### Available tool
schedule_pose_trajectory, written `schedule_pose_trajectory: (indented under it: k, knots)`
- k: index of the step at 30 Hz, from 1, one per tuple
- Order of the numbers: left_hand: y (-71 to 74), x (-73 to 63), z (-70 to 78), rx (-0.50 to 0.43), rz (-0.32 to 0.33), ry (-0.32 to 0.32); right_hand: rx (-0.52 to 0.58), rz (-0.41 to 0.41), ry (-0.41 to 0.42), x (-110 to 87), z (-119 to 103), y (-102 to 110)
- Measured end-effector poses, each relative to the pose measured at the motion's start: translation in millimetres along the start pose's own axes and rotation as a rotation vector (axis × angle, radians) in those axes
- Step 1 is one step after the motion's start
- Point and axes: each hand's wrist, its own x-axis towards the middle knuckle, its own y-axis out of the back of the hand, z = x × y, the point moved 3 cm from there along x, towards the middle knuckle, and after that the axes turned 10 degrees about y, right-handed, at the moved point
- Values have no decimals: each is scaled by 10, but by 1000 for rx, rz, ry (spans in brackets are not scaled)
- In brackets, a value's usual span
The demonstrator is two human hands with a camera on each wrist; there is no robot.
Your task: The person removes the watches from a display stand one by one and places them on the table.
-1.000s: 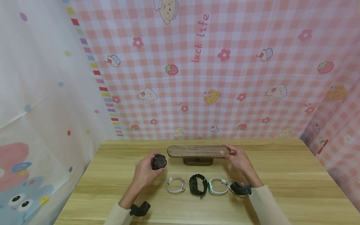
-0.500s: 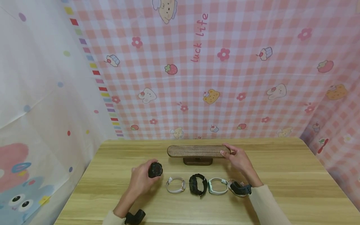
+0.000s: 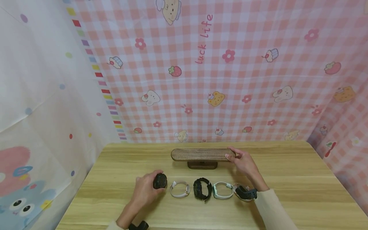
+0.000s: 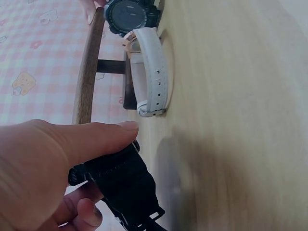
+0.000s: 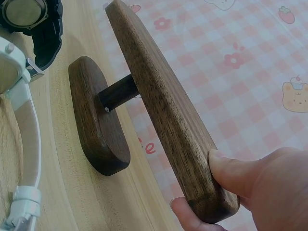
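Note:
My left hand (image 3: 145, 189) grips a black watch (image 3: 160, 181) between thumb and fingers, left of the row of watches. In the left wrist view its black strap (image 4: 125, 185) hangs down over the table. With thumb and fingers pinching it, my right hand (image 3: 244, 164) holds the right end of the dark wooden T-shaped stand (image 3: 198, 155). The stand's oval base (image 5: 98, 120) sits on the table. Nearest my left hand is a white-strapped watch (image 4: 156, 72) with a rose-gold case, lying on its side.
Rightward in the row come a bulky black watch (image 3: 197, 189), a pale mint watch (image 3: 223, 197) and another watch (image 3: 237, 189) partly hidden by the right wrist camera (image 3: 246, 193). A pink checked cloth (image 3: 212, 80) hangs behind the wooden table (image 3: 299, 179).
My left hand has carried the black watch nearer to me and a little left, lower toward the table. My right hand and the stand have not moved.

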Motion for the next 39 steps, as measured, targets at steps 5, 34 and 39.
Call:
schedule_pose_trajectory:
  k: [5,34,39]
  knots:
    - [-35,-24,4,0,-28,2,-4,1,3,-1,2,6]
    - [-103,-42,15,53,-127,28,-3,2,16,31,8,-3]
    - [-103,-40,21,55,-144,27,-5,5,6,32,10,-2]
